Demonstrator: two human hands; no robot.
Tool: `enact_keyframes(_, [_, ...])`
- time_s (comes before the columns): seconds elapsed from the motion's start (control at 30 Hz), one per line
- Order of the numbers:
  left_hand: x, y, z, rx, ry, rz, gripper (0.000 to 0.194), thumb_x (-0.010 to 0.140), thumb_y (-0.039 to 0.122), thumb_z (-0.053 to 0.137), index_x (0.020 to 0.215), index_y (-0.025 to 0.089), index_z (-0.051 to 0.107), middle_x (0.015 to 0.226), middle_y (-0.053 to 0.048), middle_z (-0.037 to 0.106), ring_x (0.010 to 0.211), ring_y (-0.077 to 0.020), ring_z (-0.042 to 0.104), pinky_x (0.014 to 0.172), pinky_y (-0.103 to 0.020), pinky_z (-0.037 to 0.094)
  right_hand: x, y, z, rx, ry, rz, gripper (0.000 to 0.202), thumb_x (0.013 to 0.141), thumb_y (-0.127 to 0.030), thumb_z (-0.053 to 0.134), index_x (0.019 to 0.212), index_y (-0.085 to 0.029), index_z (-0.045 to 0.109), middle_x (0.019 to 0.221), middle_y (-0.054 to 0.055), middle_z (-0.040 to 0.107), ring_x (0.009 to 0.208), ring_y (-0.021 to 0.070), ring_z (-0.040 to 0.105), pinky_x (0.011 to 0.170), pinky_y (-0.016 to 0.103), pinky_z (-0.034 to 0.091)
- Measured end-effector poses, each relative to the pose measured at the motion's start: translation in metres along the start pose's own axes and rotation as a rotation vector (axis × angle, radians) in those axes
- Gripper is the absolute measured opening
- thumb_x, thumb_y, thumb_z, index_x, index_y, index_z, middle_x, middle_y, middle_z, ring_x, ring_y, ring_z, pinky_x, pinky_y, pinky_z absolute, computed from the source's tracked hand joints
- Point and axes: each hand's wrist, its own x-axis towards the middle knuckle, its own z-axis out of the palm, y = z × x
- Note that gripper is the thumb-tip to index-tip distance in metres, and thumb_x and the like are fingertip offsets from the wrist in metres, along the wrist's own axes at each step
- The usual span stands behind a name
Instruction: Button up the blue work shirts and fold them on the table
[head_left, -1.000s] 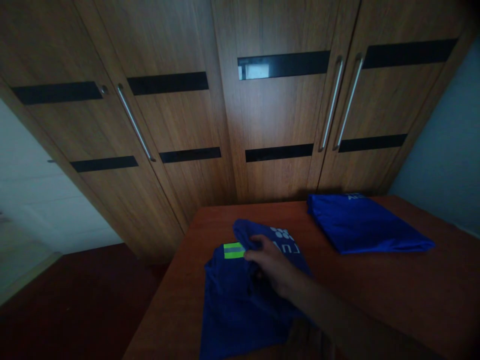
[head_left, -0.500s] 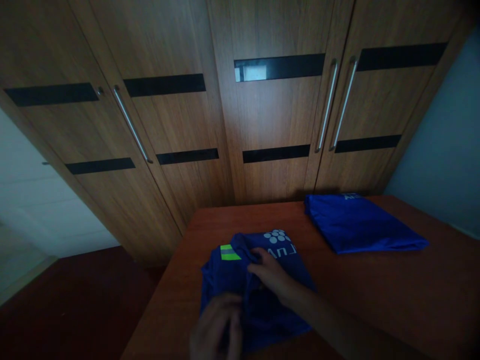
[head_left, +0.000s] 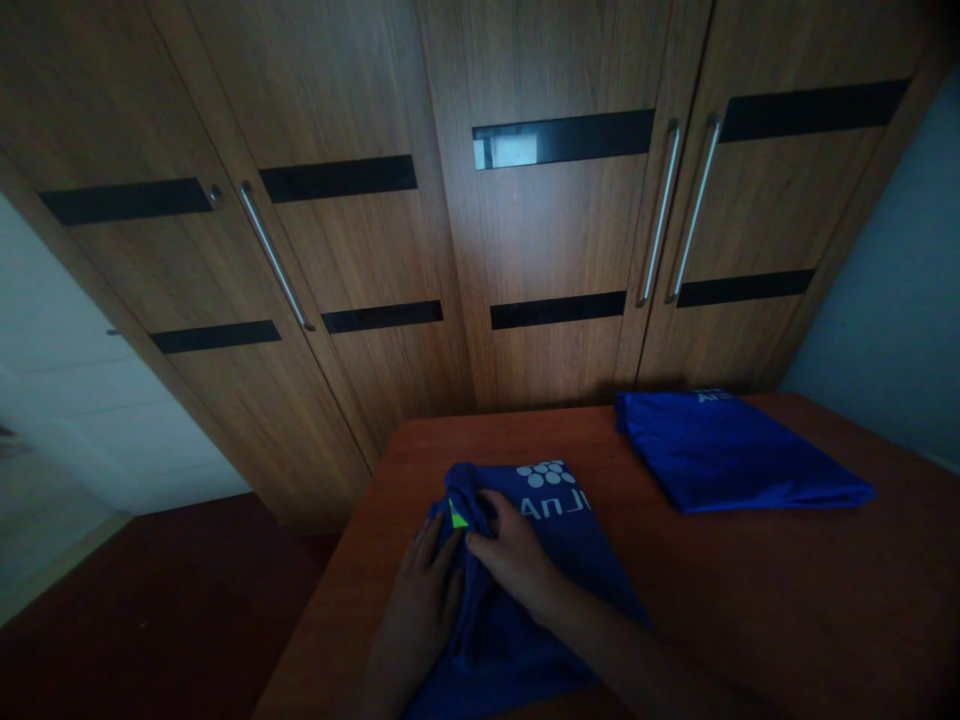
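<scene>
Left hand (head_left: 417,608) has settled onto blue cloth (head_left: 571,562) — flattened; right hand (head_left: 513,556) pinches its rumpled fold (head_left: 463,480).

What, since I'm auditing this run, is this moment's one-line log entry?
left grip: touching near cloth | right grip: holding near cloth's raised fold | far cloth: folded, on table

Left hand (head_left: 420,592) now farther up the blue garment (head_left: 574,575), its green patch (head_left: 458,518) down to a small triangle
</scene>
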Motion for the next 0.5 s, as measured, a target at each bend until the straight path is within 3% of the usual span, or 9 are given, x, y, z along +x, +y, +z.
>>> enact_keyframes(0.13, [0.003, 0.005, -0.012, -0.184, -0.014, -0.037, 0.048, 0.086, 0.028, 0.05, 0.134, 0.026, 0.05, 0.148, -0.009, 0.037, 0.131, -0.0281, 0.042, 0.107, -0.045, 0.038, 0.004, 0.016, 0.022, -0.089, -0.044, 0.119, 0.059, 0.076, -0.021, 0.058, 0.133, -0.017, 0.042, 0.097, 0.008, 0.068, 0.082, 0.0216, 0.066, 0.063, 0.03, 0.052])
enact_keyframes(0.23, [0.003, 0.002, -0.018, -0.384, -0.037, -0.073, 0.041, 0.087, 0.029, 0.044, 0.126, 0.024, 0.059, 0.142, -0.008, 0.046, 0.128, -0.0265, 0.046, 0.107, -0.042, 0.038, 0.0, 0.022, 0.025, -0.099, -0.139, 0.134, 0.07, 0.081, -0.035, 0.057, 0.142, -0.011, 0.031, 0.095, 0.01, 0.066, 0.075, 0.0206, 0.066, 0.058, 0.029, 0.051])
enact_keyframes(0.37, [0.004, -0.005, -0.023, -0.596, -0.055, -0.243, 0.04, 0.087, 0.035, 0.038, 0.105, 0.021, 0.071, 0.13, -0.008, 0.057, 0.124, -0.0288, 0.049, 0.106, -0.046, 0.037, -0.005, 0.024, 0.018, -0.043, -0.277, 0.121, 0.076, 0.088, -0.045, 0.049, 0.146, -0.004, 0.022, 0.089, 0.009, 0.065, 0.071, 0.0167, 0.065, 0.068, 0.029, 0.052])
enact_keyframes(0.5, [0.012, -0.001, -0.024, -0.687, -0.058, -0.284, 0.038, 0.084, 0.041, 0.048, 0.105, 0.018, 0.07, 0.125, -0.009, 0.061, 0.116, -0.0282, 0.055, 0.101, -0.042, 0.042, -0.012, 0.016, 0.008, -0.054, -0.399, 0.118, 0.076, 0.087, -0.049, 0.05, 0.147, -0.01, 0.023, 0.1, 0.01, 0.066, 0.09, 0.0179, 0.065, 0.08, 0.029, 0.049])
